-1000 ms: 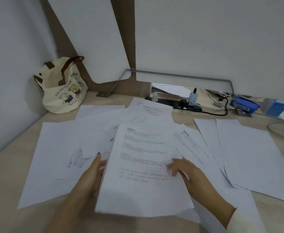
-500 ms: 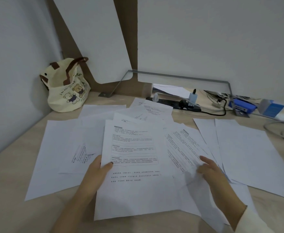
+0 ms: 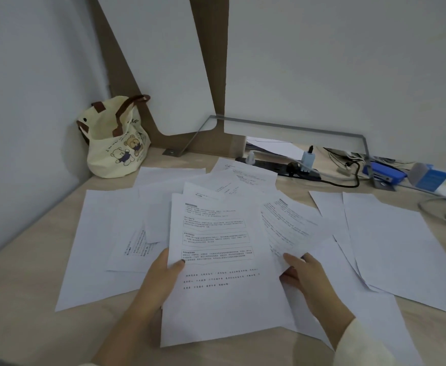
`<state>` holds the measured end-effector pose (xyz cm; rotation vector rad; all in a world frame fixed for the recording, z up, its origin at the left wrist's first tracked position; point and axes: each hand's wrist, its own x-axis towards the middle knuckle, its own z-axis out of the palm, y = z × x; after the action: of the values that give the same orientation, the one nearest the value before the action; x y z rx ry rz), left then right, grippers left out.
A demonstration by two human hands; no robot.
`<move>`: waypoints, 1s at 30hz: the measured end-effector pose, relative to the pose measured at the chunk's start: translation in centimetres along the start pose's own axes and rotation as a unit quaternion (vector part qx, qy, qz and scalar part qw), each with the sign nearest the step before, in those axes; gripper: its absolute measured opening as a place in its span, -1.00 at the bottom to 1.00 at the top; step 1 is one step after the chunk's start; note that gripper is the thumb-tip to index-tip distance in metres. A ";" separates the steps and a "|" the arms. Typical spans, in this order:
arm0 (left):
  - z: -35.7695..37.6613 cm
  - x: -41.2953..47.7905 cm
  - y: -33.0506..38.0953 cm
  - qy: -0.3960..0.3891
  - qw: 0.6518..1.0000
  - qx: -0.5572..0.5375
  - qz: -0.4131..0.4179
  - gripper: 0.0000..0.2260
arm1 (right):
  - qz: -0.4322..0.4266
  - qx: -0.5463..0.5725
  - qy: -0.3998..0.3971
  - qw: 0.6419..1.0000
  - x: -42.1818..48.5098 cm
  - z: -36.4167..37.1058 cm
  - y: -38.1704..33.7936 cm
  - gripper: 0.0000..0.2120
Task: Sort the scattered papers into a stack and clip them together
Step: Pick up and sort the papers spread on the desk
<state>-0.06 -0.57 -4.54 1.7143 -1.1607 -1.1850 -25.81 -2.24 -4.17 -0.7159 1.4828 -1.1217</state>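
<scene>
Here the left hand (image 3: 161, 278) pinches the left edge of the printed sheet (image 3: 221, 273), thumb on top over the text and the other fingers hidden under it, presumably so this page stays put as the base of the stack while others are brought to it. The printed sheet lies nearest the person, and every other place below is given from it. Just to its right, the right hand (image 3: 309, 283) is closed on the near end of a second printed page (image 3: 290, 228), fingers curled round the paper so that the end bows up off the desk (image 3: 18, 299); a grip like that reads as the start of drawing this page across onto the printed sheet. To the left of the printed sheet several blank or part-printed sheets (image 3: 102, 233) overlap in a loose fan, some tucked under its edge. Beyond its far edge more pages (image 3: 243, 175) lie askew. Well to its right two large blank sheets (image 3: 385, 247) overlap apart from the rest. So the gathering looks barely begun. I see no clip anywhere; a blue stapler-like object (image 3: 385, 174) sits far beyond and to the right, near a power strip (image 3: 290, 169). A cloth bag (image 3: 116, 143) stands in the far left corner, clear of the work
</scene>
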 end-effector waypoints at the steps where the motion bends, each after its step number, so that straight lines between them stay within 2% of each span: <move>1: 0.0 -0.1 0.0 -0.001 1.000 -0.002 0.001 -0.66 | -0.016 -0.039 0.007 0.999 0.2 0.5 -0.1 -0.88; 3: -0.2 -0.3 0.1 0.006 1.000 -0.006 0.004 -0.68 | -0.080 -0.143 0.038 0.986 0.5 0.9 -1.0 -0.89; 4: -0.5 -0.5 0.1 0.020 1.000 -0.013 0.010 -0.69 | -0.135 -0.211 0.069 0.966 0.7 0.8 -1.9 -0.82; 5: -0.9 -0.7 0.2 0.039 0.999 -0.023 0.018 -0.70 | -0.200 -0.276 0.094 0.936 0.8 0.6 -3.1 -0.76; 7: -2.0 -0.8 0.5 0.078 0.995 -0.059 0.031 -0.73 | -0.330 -0.351 0.112 0.869 0.2 0.4 -6.2 -0.80; 9: -2.9 -0.7 0.7 0.098 0.991 -0.087 0.034 -0.74 | -0.401 -0.374 0.080 0.833 -0.8 0.4 -9.4 -0.84; 11: -3.4 -0.6 0.7 0.103 0.990 -0.095 0.026 -0.73 | -0.437 -0.323 0.025 0.839 -2.1 0.9 -12.2 -0.78; 13: -3.4 -0.5 0.7 0.098 0.990 -0.099 0.010 -0.70 | -0.461 -0.239 0.001 0.855 -3.2 1.6 -14.5 -0.79; 15: -3.3 -0.4 0.4 0.098 0.989 -0.111 -0.005 -0.67 | -0.449 -0.148 -0.003 0.881 -3.4 2.2 -15.9 -0.84; 17: -3.3 -0.3 0.1 0.093 0.987 -0.129 -0.016 -0.67 | -0.381 -0.082 -0.030 0.921 -2.9 2.9 -16.1 -0.84; 19: -3.4 -0.3 -0.1 0.090 0.983 -0.156 -0.026 -0.66 | -0.301 -0.116 -0.045 0.945 -1.8 3.8 -15.2 -0.86; 21: -3.6 -0.3 -0.3 0.084 0.976 -0.198 -0.032 -0.68 | -0.236 -0.178 -0.059 0.953 -0.5 4.8 -13.6 -0.86; 24: -3.6 -0.4 0.3 0.067 0.957 -0.276 -0.055 -0.79 | -0.177 -0.271 -0.062 0.944 1.7 6.4 -10.6 -0.87; 26: -3.3 -0.2 0.8 0.070 0.947 -0.302 -0.087 -0.75 | -0.157 -0.331 -0.064 0.928 2.9 7.3 -8.6 -0.85; 28: -3.2 0.2 0.6 0.065 0.947 -0.299 -0.100 -0.71 | -0.157 -0.358 -0.084 0.916 4.0 8.2 -6.7 -0.79; 30: -3.2 0.4 0.0 0.043 0.965 -0.249 -0.074 -0.67 | -0.156 -0.397 -0.129 0.895 4.7 9.0 -5.5 -0.74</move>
<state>3.02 -0.68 -3.69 1.4591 -0.6166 -1.3426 -18.97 -10.86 -0.64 -1.6509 1.6117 -0.5656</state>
